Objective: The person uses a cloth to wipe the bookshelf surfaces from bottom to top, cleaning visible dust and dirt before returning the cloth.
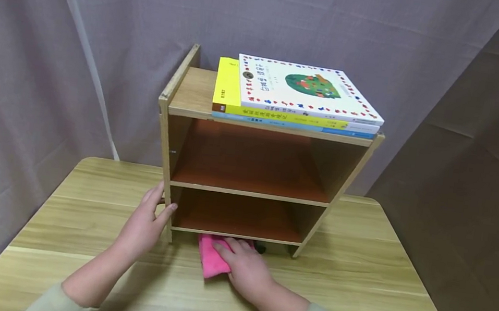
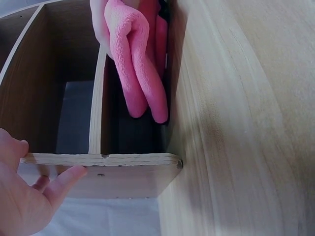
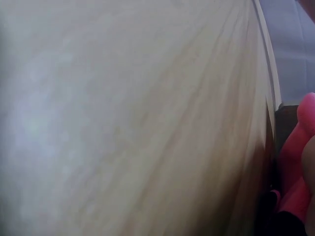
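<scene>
Bookcase of light-brown wood (image 1: pixel 249 194) is gripped by left hand (image 1: pixel 142 228); pink plush cloth (image 1: pixel 213 264), held by right hand (image 1: pixel 250 271) at its base, should be kept low.

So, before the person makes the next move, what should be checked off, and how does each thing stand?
1. Left-hand grip touching the shelf's left side: ok.
2. Right-hand grip on the pink fuzzy item: ok, touching.
3. Firm pinch there: cannot tell, thumb hidden.
4. Pink item wholly under the lowest board: not ok, part sticks out in front.
5. Books lying flat on top: ok.
6. Room behind the pink item: cannot tell, hidden from view.
</scene>
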`<state>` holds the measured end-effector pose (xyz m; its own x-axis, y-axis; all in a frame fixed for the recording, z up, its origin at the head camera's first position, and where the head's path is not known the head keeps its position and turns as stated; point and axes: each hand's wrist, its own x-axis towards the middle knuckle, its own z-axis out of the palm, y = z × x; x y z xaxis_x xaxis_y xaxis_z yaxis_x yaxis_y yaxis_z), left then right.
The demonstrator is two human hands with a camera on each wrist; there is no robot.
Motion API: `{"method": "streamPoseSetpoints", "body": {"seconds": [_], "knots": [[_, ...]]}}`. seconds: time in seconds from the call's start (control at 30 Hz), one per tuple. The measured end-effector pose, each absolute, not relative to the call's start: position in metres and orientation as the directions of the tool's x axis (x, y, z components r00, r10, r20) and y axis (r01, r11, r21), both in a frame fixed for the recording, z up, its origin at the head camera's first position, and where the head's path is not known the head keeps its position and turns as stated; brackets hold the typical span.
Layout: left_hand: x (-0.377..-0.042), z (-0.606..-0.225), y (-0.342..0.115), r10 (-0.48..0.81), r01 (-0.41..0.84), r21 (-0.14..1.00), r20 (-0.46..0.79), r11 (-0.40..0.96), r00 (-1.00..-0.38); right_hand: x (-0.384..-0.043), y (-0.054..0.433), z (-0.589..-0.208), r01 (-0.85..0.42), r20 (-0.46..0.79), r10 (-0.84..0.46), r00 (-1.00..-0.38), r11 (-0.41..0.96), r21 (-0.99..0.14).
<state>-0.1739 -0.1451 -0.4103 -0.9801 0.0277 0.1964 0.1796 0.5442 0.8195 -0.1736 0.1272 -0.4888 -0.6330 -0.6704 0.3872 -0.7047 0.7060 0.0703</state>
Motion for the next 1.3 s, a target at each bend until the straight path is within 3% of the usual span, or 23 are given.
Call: {"method": "streamPoseSetpoints", "body": {"seconds": [0.67,0.87,1.3], "knots": [[-0.175,-0.412,-0.143,0.026,0.198,0.813,0.220,0.548,-0.975,-0.170,0.087,-0.490,-0.617,0.336,-0.605,-0.722,0.783,0.084],[-0.175,-0.412,-0.143,0.025,0.203,0.807,0.227,0.555,-0.973,-0.168,0.078,-0.493,-0.582,0.299,-0.567,-0.768,0.812,0.044],[-0.175,-0.412,-0.143,0.024,0.214,0.804,0.241,0.554,-0.970,-0.170,0.063,-0.490,-0.578,0.302,-0.533,-0.790,0.813,-0.076]]}}
